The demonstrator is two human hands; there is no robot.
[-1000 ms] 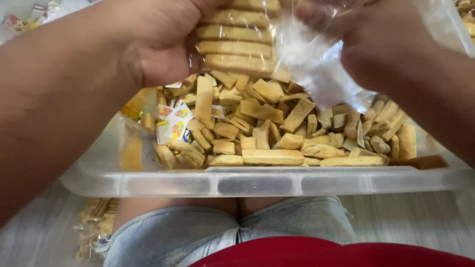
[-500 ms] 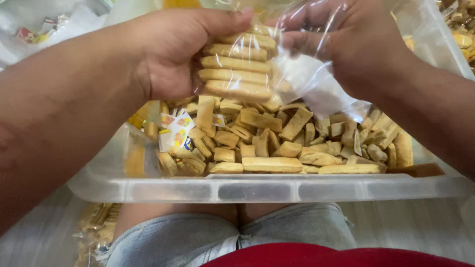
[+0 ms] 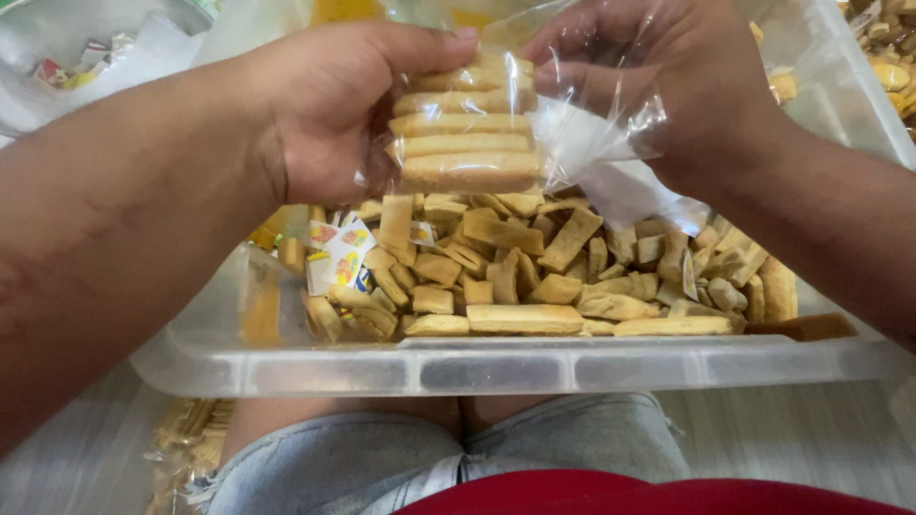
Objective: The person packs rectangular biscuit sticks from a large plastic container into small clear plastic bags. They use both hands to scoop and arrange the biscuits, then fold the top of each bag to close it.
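A person's left hand (image 3: 334, 114) closes around a stack of rectangular biscuits (image 3: 463, 124) inside a clear plastic bag (image 3: 582, 143), thumb on top, the stack lying at the palm's 3 o'clock. The right hand (image 3: 658, 86), at the stack's 3 o'clock, pinches the bag's loose film between curled fingers. Below them, at 6 o'clock, a clear plastic tub (image 3: 515, 367) holds loose biscuits (image 3: 534, 277) and small colourful paper labels (image 3: 339, 253) at its left.

Clear plastic bag (image 3: 572, 143) of stacked biscuits held above tub, small colourful labels (image 3: 339, 250) inside tub
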